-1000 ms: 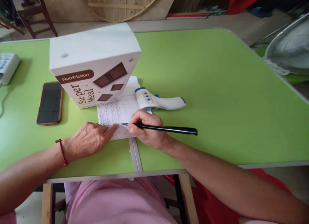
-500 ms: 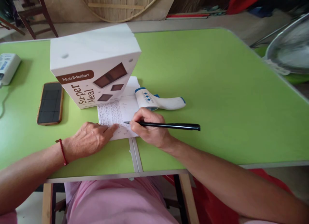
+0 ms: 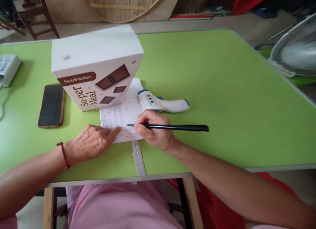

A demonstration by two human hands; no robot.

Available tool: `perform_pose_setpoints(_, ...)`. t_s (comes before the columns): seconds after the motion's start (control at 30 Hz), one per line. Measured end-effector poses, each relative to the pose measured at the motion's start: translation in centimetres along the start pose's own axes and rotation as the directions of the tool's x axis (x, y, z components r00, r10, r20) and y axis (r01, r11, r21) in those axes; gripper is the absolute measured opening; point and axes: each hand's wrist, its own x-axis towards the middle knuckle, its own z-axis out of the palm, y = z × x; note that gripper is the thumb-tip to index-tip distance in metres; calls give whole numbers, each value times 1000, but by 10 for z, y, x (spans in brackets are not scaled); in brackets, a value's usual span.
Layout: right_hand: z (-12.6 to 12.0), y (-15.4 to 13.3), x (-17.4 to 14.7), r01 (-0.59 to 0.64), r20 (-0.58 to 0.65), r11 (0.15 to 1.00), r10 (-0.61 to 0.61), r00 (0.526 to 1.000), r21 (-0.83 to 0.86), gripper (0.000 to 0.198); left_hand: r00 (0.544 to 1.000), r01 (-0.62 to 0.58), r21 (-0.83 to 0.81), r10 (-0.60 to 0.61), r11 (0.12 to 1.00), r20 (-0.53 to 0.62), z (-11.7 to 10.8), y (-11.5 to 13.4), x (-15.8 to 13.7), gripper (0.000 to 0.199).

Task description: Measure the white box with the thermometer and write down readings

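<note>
My right hand (image 3: 156, 129) grips a black pen (image 3: 180, 127), its tip on a sheet of white paper (image 3: 134, 105) covered with rows of small handwriting. Flat on the paper's lower left edge rests my left hand (image 3: 95, 140), one finger stretched toward the writing; it holds nothing, and some of its fingers are hidden. A white and blue infrared thermometer (image 3: 163, 103) lies on its side just beyond my right hand, partly over the paper. The white NutriMotion box (image 3: 98, 71) stands tilted in view at the paper's far left and hides part of it.
A phone in a brown case (image 3: 51, 105) lies left of the box on the green table (image 3: 209, 80). At the far left edge sits a white device with a cable (image 3: 9, 69). A large metal pan (image 3: 296, 47) is beyond the right edge.
The pen's rear end has swung slightly to the right, and my right hand has shifted a little the same way. My left hand and the objects on the table stay put.
</note>
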Motion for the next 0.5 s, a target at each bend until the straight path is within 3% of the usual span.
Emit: perform_pose_setpoints(0.5, 2, -1, -1, -17, 42, 1000, 17, 999, -12, 18, 1000, 9, -24, -9, 1000, 1, -1, 1, 1, 36)
